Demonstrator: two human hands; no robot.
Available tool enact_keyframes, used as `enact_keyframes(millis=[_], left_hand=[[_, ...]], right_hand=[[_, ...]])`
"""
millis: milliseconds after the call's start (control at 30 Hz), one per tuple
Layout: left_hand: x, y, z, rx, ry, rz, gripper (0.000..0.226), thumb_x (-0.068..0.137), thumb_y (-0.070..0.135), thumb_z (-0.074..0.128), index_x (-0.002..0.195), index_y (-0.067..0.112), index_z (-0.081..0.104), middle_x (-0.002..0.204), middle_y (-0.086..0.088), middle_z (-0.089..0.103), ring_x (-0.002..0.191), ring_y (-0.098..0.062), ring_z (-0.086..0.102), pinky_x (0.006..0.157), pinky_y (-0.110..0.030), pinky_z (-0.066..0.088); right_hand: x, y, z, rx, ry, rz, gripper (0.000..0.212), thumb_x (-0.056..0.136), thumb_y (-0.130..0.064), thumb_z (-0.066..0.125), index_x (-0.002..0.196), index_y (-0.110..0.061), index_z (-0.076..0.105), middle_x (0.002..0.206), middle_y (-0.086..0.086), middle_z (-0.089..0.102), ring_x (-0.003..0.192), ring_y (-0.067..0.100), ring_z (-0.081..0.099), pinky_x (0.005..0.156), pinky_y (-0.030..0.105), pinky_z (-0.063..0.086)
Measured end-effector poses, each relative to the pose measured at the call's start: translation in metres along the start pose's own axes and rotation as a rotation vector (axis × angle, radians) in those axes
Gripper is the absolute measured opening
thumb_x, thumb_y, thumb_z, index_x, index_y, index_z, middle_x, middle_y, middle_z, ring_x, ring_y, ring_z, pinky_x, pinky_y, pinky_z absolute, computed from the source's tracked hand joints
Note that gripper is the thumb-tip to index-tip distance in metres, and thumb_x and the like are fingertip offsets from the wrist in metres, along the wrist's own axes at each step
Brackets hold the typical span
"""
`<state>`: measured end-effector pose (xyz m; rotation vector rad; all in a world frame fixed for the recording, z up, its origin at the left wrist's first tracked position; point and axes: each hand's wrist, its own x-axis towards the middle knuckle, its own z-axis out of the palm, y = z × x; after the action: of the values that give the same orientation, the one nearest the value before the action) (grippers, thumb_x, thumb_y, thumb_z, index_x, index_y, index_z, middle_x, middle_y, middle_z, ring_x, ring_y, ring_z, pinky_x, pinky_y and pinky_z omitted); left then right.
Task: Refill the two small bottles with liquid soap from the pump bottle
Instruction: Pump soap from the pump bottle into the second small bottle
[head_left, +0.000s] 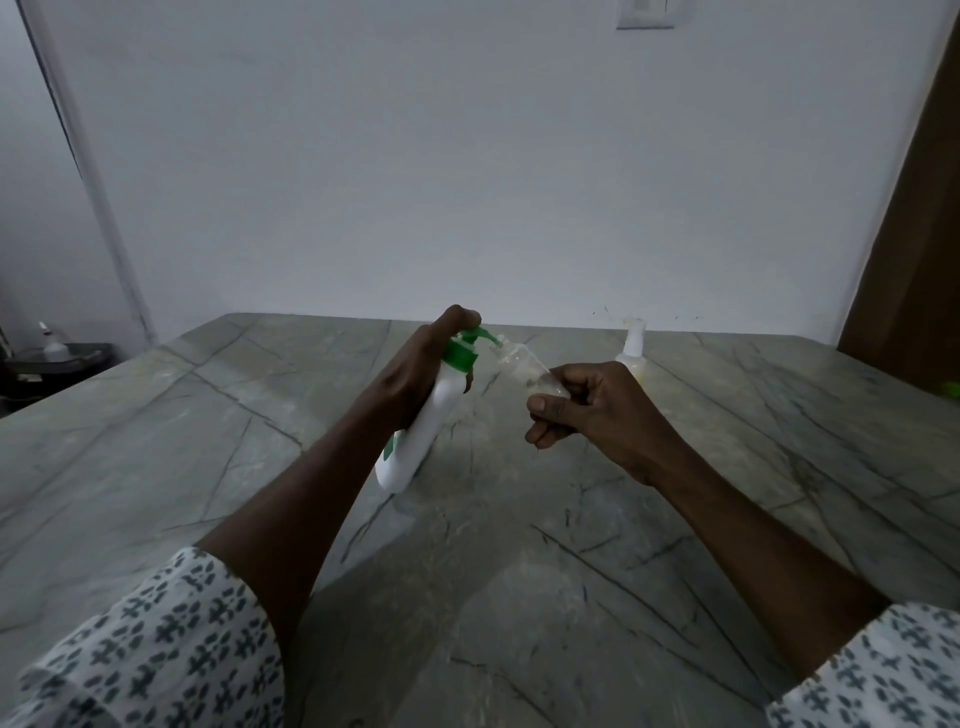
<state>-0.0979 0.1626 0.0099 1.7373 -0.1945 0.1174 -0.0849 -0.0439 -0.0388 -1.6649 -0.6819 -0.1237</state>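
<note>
My left hand (415, 369) grips the white pump bottle (423, 431) near its green collar, a finger on top of the green pump head (475, 338). The bottle is lifted and tilted to the right above the table. My right hand (587, 410) holds a small clear bottle (524, 369), tilted, with its mouth up against the pump spout. Pale liquid shows inside it. A second small bottle (632, 358) with pale yellowish liquid stands upright on the table just behind my right hand, partly hidden by it.
The grey marbled table (260, 415) runs back to a white wall. A dark stand with a small white bottle (52, 348) is beyond the left edge. A brown door (914, 234) is at right, with a small green thing (953, 388) at the table's right edge.
</note>
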Motion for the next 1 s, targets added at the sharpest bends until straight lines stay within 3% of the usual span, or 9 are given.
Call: enact_keyframes(millis=[133,267,667,833,1000], left_hand=[[-0.0038,0.0034,0.0039,-0.007,0.012,0.067,0.050,0.096,0.053,0.043,0.083,0.009,0.064,0.056,-0.008,0.058,0.043,-0.014,0.052,0.042,-0.020,0.043],[-0.0038,0.0039,0.0032,0.010,0.014,0.055,0.043,0.097,0.052,0.042,0.092,0.015,0.063,0.060,-0.009,0.059,0.045,-0.014,0.054,0.045,-0.022,0.044],[-0.0011,-0.0003,0.0023,0.006,0.026,0.028,0.044,0.098,0.046,0.043,0.079,0.011,0.060,0.059,-0.008,0.057,0.044,-0.014,0.051,0.045,-0.021,0.041],[-0.0015,-0.0002,0.0036,0.008,0.045,0.072,0.046,0.096,0.055,0.044,0.083,0.016,0.064,0.061,-0.010,0.059,0.048,-0.016,0.054,0.047,-0.024,0.045],[-0.0024,0.0009,0.0048,-0.012,0.045,0.063,0.041,0.097,0.050,0.044,0.088,0.015,0.063,0.061,-0.009,0.059,0.049,-0.016,0.053,0.049,-0.024,0.044]], right_hand=[[0.0002,-0.0020,-0.0018,0.027,0.028,-0.005,0.019,0.087,-0.003,0.066,0.104,0.004,0.068,0.077,0.024,0.072,0.072,0.039,0.072,0.070,0.045,0.061],[0.0003,-0.0024,-0.0001,0.023,0.033,-0.005,0.018,0.087,-0.005,0.067,0.103,0.003,0.069,0.078,0.023,0.073,0.073,0.040,0.072,0.071,0.046,0.061],[-0.0002,0.0001,0.0009,0.008,0.017,0.004,0.021,0.086,-0.003,0.067,0.106,0.004,0.068,0.077,0.019,0.074,0.073,0.039,0.072,0.072,0.047,0.061],[-0.0001,-0.0026,0.0000,0.022,0.042,-0.009,0.021,0.086,-0.004,0.067,0.105,0.004,0.068,0.078,0.022,0.073,0.072,0.037,0.072,0.071,0.045,0.061],[-0.0005,-0.0021,-0.0003,0.021,0.052,-0.009,0.021,0.085,-0.005,0.068,0.104,0.003,0.069,0.076,0.022,0.073,0.070,0.039,0.072,0.070,0.048,0.060]])
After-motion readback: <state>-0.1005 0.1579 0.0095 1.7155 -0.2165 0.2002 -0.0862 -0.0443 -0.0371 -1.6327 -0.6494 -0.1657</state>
